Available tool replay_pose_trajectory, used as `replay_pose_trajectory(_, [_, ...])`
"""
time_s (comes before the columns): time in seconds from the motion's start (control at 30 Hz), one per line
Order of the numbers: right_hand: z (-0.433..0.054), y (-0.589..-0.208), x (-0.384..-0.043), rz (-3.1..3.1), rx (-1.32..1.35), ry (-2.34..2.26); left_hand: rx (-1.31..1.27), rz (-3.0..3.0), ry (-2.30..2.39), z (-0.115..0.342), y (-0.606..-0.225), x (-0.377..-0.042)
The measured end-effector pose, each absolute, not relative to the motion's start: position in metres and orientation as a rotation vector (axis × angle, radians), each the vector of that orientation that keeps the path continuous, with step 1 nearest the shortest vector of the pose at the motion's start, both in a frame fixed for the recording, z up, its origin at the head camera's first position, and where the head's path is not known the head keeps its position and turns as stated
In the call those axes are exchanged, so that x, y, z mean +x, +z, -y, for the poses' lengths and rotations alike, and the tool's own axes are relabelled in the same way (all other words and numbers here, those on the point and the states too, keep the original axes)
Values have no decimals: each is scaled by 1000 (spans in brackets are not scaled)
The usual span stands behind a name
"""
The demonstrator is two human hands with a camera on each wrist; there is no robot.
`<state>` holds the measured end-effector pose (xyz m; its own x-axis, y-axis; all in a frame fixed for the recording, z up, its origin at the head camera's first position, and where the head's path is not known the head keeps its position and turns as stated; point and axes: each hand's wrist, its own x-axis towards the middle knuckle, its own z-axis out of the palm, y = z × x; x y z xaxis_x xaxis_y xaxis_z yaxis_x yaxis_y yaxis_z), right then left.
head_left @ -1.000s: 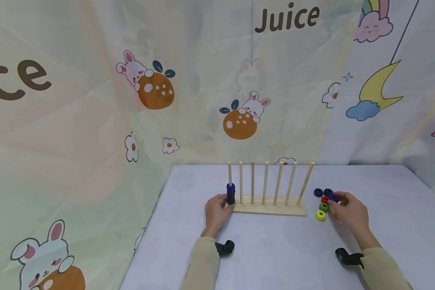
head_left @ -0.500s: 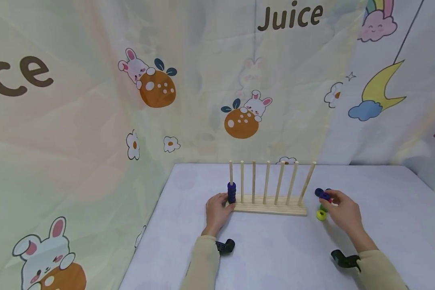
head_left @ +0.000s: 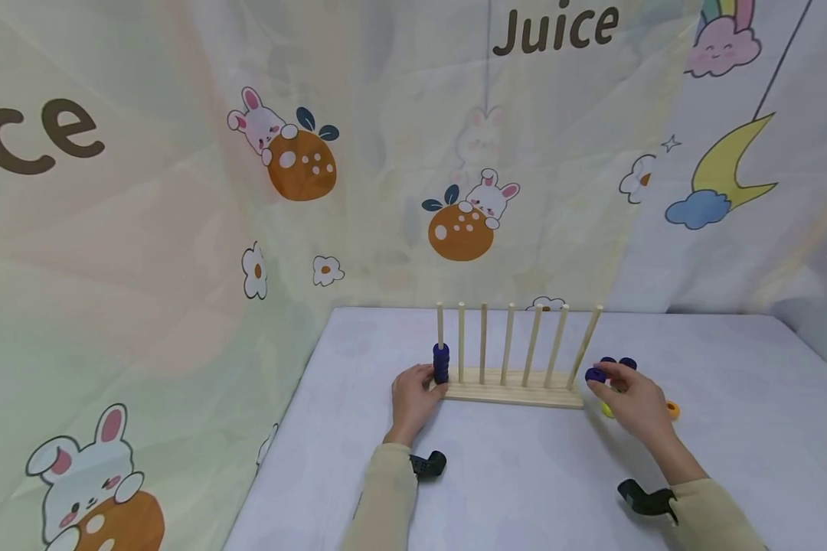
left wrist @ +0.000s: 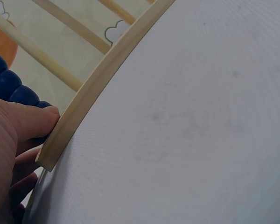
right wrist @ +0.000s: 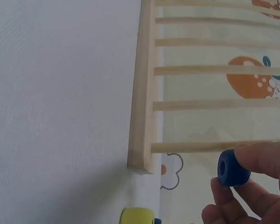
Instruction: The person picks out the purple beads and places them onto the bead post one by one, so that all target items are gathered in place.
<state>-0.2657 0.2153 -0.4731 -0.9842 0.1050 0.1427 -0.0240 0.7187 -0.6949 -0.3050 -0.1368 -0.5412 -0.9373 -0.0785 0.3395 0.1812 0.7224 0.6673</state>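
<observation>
A wooden peg stand (head_left: 513, 393) with several upright rods stands on the table, and dark blue beads (head_left: 441, 363) are stacked on its leftmost rod. My left hand (head_left: 413, 402) grips the left end of its base. In the left wrist view the thumb (left wrist: 35, 120) lies beside the lowest bead, and the other fingers are partly hidden behind the base. To the right of the stand my right hand (head_left: 634, 402) pinches a blue bead (right wrist: 233, 169) between thumb and fingertips, above the table and apart from the rods. The bead's hole shows in the right wrist view.
Loose beads lie around my right hand: a blue bead (head_left: 628, 363) behind it, an orange bead (head_left: 673, 410) to its right and a yellow bead (right wrist: 136, 216) partly hidden. A printed cloth (head_left: 379, 153) hangs behind the white table (head_left: 524, 482).
My right hand has moved left from the loose beads toward the stand, carrying the blue bead. The orange bead has come into fuller view. My left hand keeps its grip on the base.
</observation>
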Motion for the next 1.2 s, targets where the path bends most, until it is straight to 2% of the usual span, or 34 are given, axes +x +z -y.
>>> replay_pose_trajectory(0.43, [-196, -484, -265, 2714, 117, 1102, -66, 2591, -1075, 138, -543, -305])
replay_pose_trajectory(1.2, [-160, -468, -259, 2697, 276, 1142, -87, 2572, -1046, 138, -542, -304])
